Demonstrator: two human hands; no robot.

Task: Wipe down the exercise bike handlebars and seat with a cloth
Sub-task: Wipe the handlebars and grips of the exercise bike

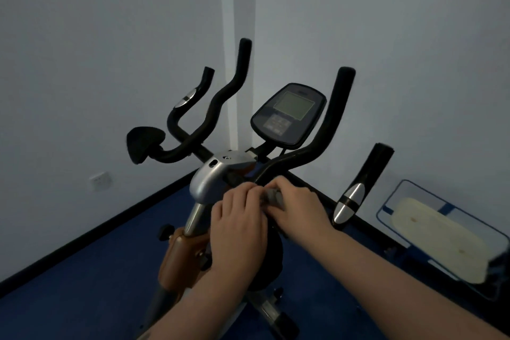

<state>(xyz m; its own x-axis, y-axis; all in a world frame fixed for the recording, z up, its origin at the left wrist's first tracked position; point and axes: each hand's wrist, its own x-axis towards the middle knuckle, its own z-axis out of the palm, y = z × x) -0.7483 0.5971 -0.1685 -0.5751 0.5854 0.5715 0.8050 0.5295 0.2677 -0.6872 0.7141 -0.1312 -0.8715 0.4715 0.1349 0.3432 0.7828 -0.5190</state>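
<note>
The exercise bike stands in a room corner, its black handlebars (220, 96) curving up on both sides of a console (288, 114) with a grey screen. Both my hands meet just below the silver stem cover (212, 174), near the base of the right handlebar (328, 124). A small grey cloth (271, 196) shows between them. My right hand (298, 205) grips the cloth with curled fingers. My left hand (238, 218) has its fingertips curled on the cloth's left edge. The seat is not in view.
A black elbow pad (143, 145) juts out at the left. A lower right grip with a silver sensor (352, 199) stands beside my right wrist. Blue floor (82, 284) meets white walls; a framed panel (441, 234) lies at the right, a wall socket (100, 181) at the left.
</note>
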